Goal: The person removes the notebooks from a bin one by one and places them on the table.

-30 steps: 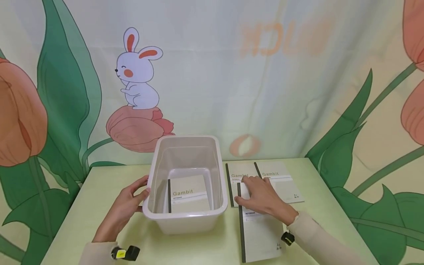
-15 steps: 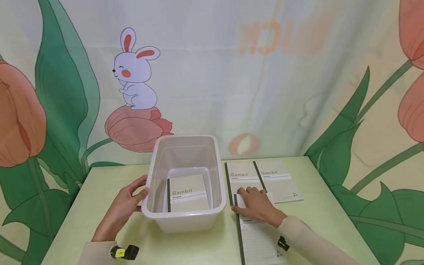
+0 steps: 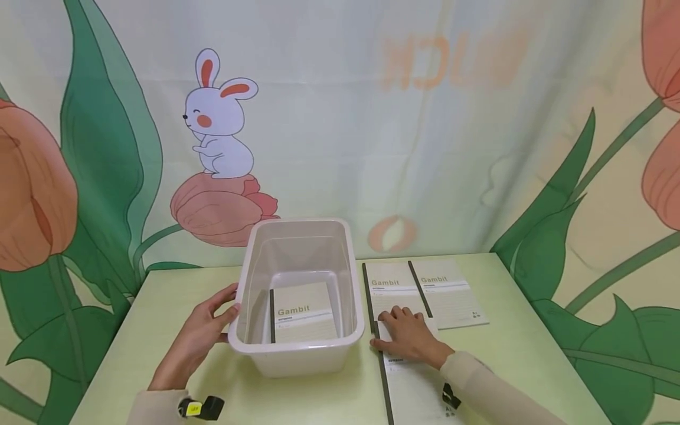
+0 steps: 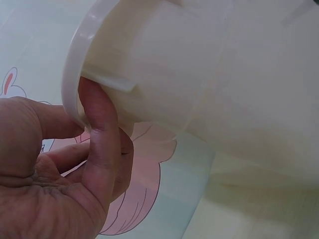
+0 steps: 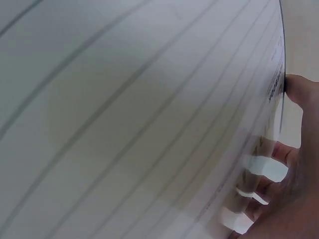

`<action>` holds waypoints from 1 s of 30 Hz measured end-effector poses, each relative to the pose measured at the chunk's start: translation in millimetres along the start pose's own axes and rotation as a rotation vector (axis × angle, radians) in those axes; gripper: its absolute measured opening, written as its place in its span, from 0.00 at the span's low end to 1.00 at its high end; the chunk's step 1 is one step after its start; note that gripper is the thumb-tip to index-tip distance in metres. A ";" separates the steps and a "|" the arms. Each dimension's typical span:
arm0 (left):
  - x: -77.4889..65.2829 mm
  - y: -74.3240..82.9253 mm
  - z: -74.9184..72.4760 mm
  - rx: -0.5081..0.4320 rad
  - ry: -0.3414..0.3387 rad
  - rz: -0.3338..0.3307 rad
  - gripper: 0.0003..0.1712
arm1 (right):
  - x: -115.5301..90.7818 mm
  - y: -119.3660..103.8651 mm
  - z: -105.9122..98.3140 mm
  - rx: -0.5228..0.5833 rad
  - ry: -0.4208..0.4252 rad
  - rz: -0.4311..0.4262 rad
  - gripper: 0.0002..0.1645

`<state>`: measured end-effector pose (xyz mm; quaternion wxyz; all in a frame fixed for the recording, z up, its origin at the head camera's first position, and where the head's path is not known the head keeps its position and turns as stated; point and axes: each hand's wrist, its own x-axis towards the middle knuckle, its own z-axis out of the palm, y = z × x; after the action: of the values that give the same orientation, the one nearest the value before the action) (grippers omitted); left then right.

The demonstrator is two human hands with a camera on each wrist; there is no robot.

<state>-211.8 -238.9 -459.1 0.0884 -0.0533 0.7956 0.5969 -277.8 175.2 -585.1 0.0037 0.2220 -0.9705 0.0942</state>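
Observation:
A pale plastic bin point(image 3: 292, 365) stands left of centre on the table, with one Gambit notebook point(image 3: 303, 319) lying inside. My left hand point(image 3: 199, 336) pinches its left rim; in the left wrist view the thumb and fingers point(image 4: 99, 129) are bent around that lip. At the right, my right hand point(image 3: 411, 339) holds another dark-spined notebook point(image 3: 417, 389) near its top. The thumb sits at the spine edge and the bent fingers point(image 5: 281, 152) meet the cover. Whether the thumb reaches underneath is hidden. This notebook's near end runs past the bottom of the head view.
Two more Gambit notebooks point(image 3: 446, 301) lie side by side at the back right, the left one partly behind my right hand. The light green table point(image 3: 531, 366) ends against a printed curtain point(image 3: 329, 147) with a rabbit and tulips.
My right hand has moved toward me and slightly left, and the notebook under it has come along. My left hand keeps its hold on the bin, which stays in place.

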 end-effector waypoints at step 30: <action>0.5 0.0 2.4 0.010 0.021 0.007 0.36 | 20.2 -12.0 -156.1 0.100 0.220 -0.126 0.32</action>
<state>-212.2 -236.5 -459.9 0.0783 -0.0565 0.7996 0.5927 -296.2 184.6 -428.6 0.1052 0.2707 -0.9425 0.1656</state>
